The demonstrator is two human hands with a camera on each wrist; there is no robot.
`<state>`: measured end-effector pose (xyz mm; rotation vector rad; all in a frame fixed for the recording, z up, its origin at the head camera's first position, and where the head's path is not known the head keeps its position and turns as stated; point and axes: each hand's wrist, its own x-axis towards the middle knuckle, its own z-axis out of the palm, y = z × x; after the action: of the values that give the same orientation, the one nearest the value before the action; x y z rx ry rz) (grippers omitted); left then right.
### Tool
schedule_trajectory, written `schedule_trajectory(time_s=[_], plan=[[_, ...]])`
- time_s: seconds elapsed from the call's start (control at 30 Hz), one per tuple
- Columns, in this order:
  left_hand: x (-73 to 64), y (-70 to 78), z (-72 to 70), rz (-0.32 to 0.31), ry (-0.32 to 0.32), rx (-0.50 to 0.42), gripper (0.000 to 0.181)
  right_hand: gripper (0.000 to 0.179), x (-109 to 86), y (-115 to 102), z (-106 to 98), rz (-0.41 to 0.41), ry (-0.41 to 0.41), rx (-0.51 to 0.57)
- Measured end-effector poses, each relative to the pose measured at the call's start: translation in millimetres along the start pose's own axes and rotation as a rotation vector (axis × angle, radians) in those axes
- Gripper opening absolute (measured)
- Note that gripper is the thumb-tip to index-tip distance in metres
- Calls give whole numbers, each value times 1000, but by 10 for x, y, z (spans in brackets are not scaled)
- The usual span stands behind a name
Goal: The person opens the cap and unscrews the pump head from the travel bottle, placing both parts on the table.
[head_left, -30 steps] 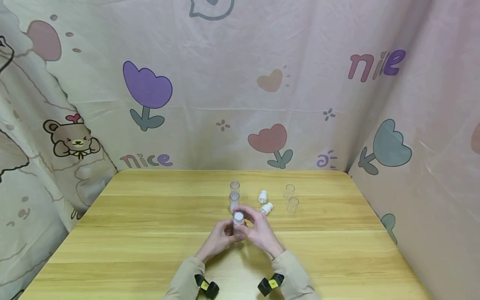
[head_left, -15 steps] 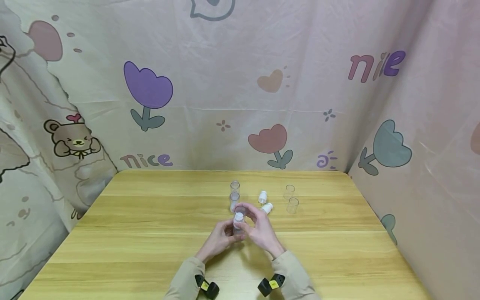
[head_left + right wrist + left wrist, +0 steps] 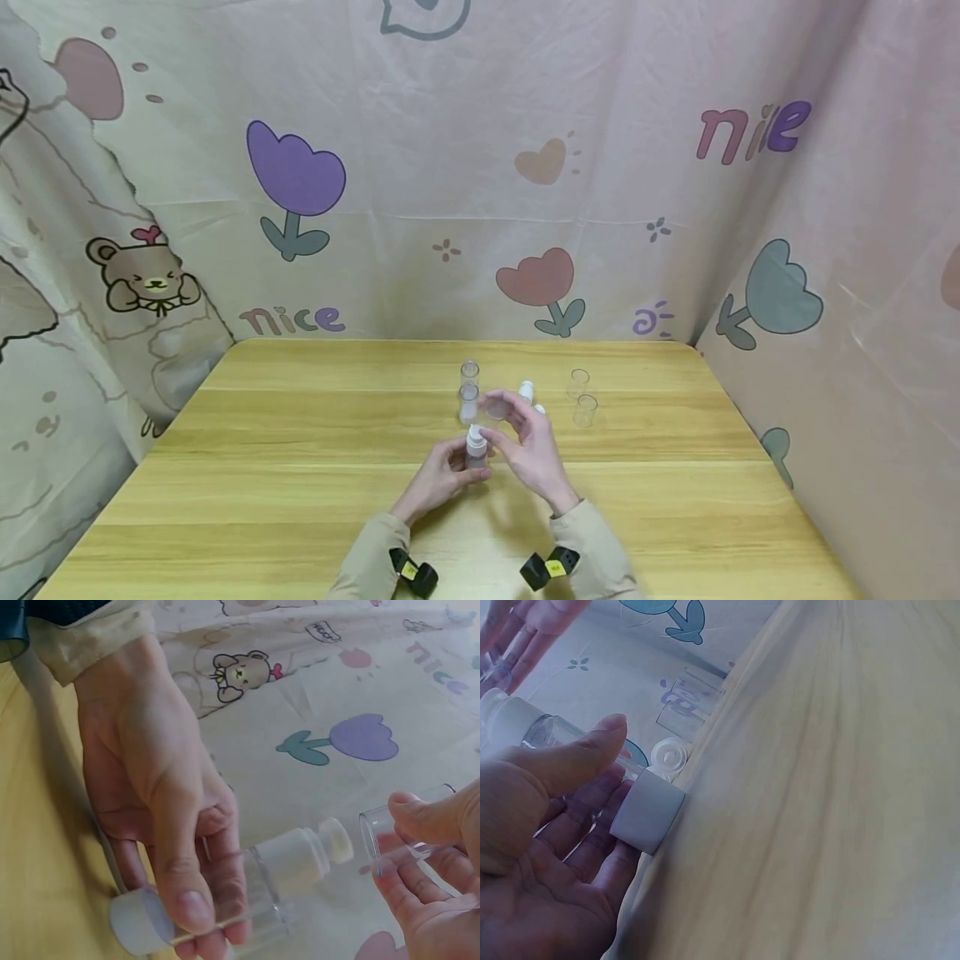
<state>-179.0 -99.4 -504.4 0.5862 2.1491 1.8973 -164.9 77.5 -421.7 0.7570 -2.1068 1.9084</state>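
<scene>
My left hand (image 3: 438, 482) holds a small clear pump bottle (image 3: 476, 450) upright, thumb on one side and fingers on the other. Its white pump head (image 3: 300, 855) is exposed in the right wrist view, and its white base (image 3: 649, 811) shows in the left wrist view. Between thumb and fingers, my right hand (image 3: 536, 458) holds a clear cap (image 3: 375, 836) just off the pump, apart from it. From the head view this cap lies partly behind the right fingers.
Beyond the hands, two capped clear bottles (image 3: 468, 402) stand in a line. White pump heads (image 3: 527, 391) are on the wooden table (image 3: 300, 467) behind the right hand, one mostly hidden. Two clear caps (image 3: 586, 412) stand further right. A printed curtain (image 3: 420, 167) surrounds the table.
The right hand has lifted the clear cap off the bottle and moved it away and to the right, uncovering the white pump head. The left hand has stayed in place.
</scene>
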Motion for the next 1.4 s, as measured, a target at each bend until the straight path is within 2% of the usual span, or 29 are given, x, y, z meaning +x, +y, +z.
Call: schedule_trajectory(time_s=[0.33,0.57,1.03,1.4], plan=[[5,2,1,3,0,15,50,48,21,-33,-135,-79,10,-33],[10,8,7,2,10,24,47,47,38,-53,-262,-109,44,-98],[12,23,2,-22,-2,5,53,44,50,-83,-602,41,143,-205],[12,22,-1,-25,3,9,52,47,27,-73,-864,117,198,-286]])
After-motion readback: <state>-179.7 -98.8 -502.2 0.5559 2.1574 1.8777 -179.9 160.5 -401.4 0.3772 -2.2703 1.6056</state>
